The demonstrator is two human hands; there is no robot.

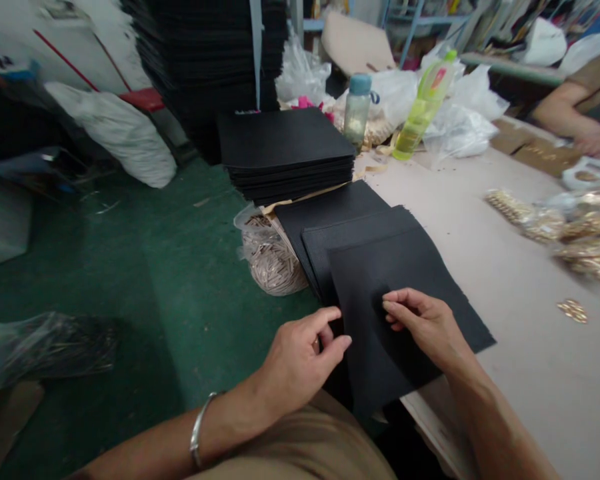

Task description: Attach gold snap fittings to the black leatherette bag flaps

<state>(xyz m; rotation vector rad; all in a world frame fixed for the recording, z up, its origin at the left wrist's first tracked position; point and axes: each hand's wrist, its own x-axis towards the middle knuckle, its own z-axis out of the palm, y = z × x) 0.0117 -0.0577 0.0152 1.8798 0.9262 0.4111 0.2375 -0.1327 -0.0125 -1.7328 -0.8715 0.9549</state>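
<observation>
A black rectangular sheet point(375, 273) with a rough right edge lies on top of other overlapping black sheets point(335, 207) at the table's left edge. My left hand point(300, 357) is beside the top sheet's left edge, thumb and forefinger apart, with nothing visible between them. Whether its fingertips touch the sheet, I cannot tell. Over the middle of that sheet, my right hand point(427, 327) has thumb and forefinger pinched together. Anything in this pinch is too small or hidden to make out. Farther back is a neat stack of black sheets point(285, 143).
On the pale table point(530, 373) are gold metal pieces point(573, 311), bagged gold parts point(590, 233), a blue-lidded bottle point(357, 110) and a green bottle point(423, 110). A bag of small strips point(275, 260) hangs at the left edge. Another person's arm point(570, 110) is at far right.
</observation>
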